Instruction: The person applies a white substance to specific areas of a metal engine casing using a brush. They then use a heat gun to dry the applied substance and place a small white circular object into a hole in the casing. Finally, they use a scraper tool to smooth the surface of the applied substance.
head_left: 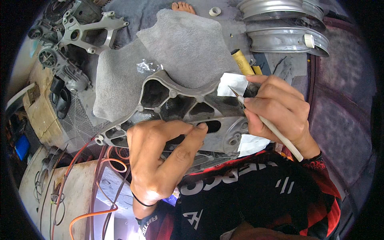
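A grey cast metal part (230, 128) with ribbed hollows and an oval slot lies across my lap. My left hand (160, 154) is closed over its near side, with thumb and forefinger together beside the slot; its other fingertips are hidden. In my right hand (280, 106) is a slim craft knife (276, 132) with a pale handle, held like a pen. Its pointed tip rests at a small white sheet (231, 85) on the casting's far right edge. My right forefinger reaches the sheet's corner. Another white piece (253, 145) lies below that hand.
Grey cloth (188, 44) spreads beyond the casting. Silver wheel rims (284, 40) and a yellow tube (242, 62) are at far right. Engine parts (60, 64) and a metal bracket (92, 32) sit at far left. An orange hose (90, 216) runs near left. A bare foot (184, 7) shows at the top.
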`<state>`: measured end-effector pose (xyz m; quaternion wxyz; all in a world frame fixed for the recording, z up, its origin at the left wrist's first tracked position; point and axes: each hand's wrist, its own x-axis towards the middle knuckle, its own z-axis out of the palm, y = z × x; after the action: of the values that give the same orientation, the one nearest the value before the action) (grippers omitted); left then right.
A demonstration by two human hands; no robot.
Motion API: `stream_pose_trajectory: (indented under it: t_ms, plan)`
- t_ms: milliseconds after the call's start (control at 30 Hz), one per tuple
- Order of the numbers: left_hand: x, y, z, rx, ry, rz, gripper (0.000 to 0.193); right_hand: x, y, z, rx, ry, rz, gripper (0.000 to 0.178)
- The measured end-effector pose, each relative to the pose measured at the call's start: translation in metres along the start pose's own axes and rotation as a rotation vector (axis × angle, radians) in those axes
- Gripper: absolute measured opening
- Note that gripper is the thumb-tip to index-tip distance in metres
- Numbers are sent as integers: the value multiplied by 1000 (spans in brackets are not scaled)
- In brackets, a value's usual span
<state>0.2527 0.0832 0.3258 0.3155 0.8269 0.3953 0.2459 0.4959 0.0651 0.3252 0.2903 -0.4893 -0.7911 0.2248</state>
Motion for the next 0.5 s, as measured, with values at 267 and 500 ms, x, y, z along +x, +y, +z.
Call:
stream_pose_trajectory:
  t_ms: [267,500]
  plan:
    - [-1,-1,-3,-14,14,-13,34,-1,-2,1,-48,-13,4,18]
    - [-1,-1,-2,-10,51,-34,36,2,-2,-2,-17,-71,17,18]
